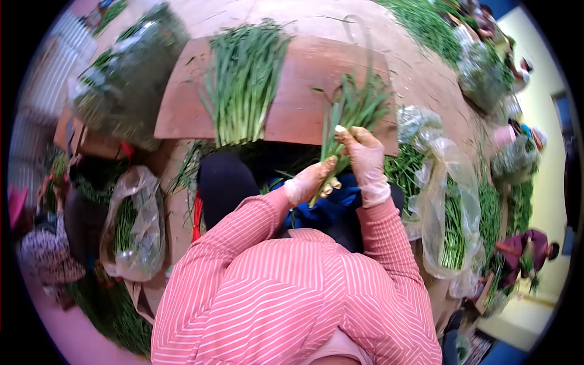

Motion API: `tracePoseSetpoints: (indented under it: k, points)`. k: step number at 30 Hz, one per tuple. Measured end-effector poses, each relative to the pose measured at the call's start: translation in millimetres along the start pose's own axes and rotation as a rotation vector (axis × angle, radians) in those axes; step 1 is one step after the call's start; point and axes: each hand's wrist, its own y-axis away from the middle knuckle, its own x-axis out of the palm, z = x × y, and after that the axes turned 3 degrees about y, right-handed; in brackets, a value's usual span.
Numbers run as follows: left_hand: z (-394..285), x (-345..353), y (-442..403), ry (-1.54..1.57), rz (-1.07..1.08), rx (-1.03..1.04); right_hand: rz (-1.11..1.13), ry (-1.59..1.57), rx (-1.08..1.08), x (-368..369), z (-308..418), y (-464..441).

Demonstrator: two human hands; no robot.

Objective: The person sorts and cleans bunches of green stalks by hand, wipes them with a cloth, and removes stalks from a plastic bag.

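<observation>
- Holding a bunch of allium stalks [359,106], perhaps spring onions or green garlic, in both gloved hands, over the near edge of the bench [304,79], right of its middle.
- Closed around the stems with the left hand [311,181], close to the pale bases; leaves pointing far, bases pointing near.
- Closed on the same bunch with the right hand [368,161], thumb and finger together at a pale end; impossible to tell whether pulling, peeling or only steadying.
- Laid out on the left part of the bench: a broad pile of stalks [243,91], roughly parallel, bases near and leaves far; by the look of it, the sorted share.
- Not yet laid with that pile: the bunch in hand, apart from it to the right and seemingly mid-sorting.
- Left over, judging by the tangle: loose greens [407,164] just beside the bench's near right corner.
- Packed in clear plastic: stalks in the left bag [152,207] and the right bag [435,225]; impossible to tell whether finished or waiting.
- Standing at far left: a large stuffed bag [134,73], seemingly plenty more.
</observation>
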Motion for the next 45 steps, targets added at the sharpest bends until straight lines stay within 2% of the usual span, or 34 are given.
tracePoseSetpoints:
  k: [1,3,4,8,9,11,12,13,16,20,29,31,33,40,43,45]
  points:
    - [3,-4,-5,0.023,0.018,-0.003,-0.028,0.016,-0.08,1,-4,1]
    - [7,-9,-11,0.013,0.009,0.013,-0.044,-0.064,-0.048,1,-1,6]
    - [3,-7,-9,0.004,0.019,0.019,-0.054,-0.049,-0.1,0,-3,6]
    - [-3,-5,-9,-0.012,0.007,0.048,0.025,-0.124,0.001,-5,-1,-3]
    - [-5,-4,-5,-0.027,-0.001,0.062,0.046,0.002,0.09,-6,10,-2]
    - [-5,-2,-3,-0.039,0.008,0.064,0.079,0.073,0.084,-2,15,1]
    - [-7,-1,-4,-0.088,-0.039,0.035,0.119,0.088,-0.017,0,2,-1]
    - [-8,1,-6,-0.142,-0.077,0.01,0.128,0.259,-0.037,-3,-1,-1]
    - [0,-1,-13,-0.099,-0.063,0.02,0.133,-0.133,0.198,2,-7,5]
    - [0,-2,-18,-0.067,-0.059,-0.007,0.129,-0.246,0.27,-5,-7,7]
    - [-10,4,-5,-0.232,-0.051,-0.003,0.096,-0.239,0.253,-13,-25,8]
    - [-12,5,-4,-0.206,-0.053,-0.048,0.082,-0.336,0.295,-16,-21,8]
    - [-1,-5,-11,-0.121,0.105,0.081,0.095,-0.293,0.289,-20,-22,7]
    - [2,-9,-11,-0.094,0.1,0.044,0.211,-0.28,0.387,-18,-23,13]
    - [3,-10,-12,-0.124,0.085,0.024,0.251,-0.174,0.339,-14,-38,15]
    - [4,-10,-12,-0.136,0.076,0.017,0.246,-0.215,0.345,-14,-40,17]
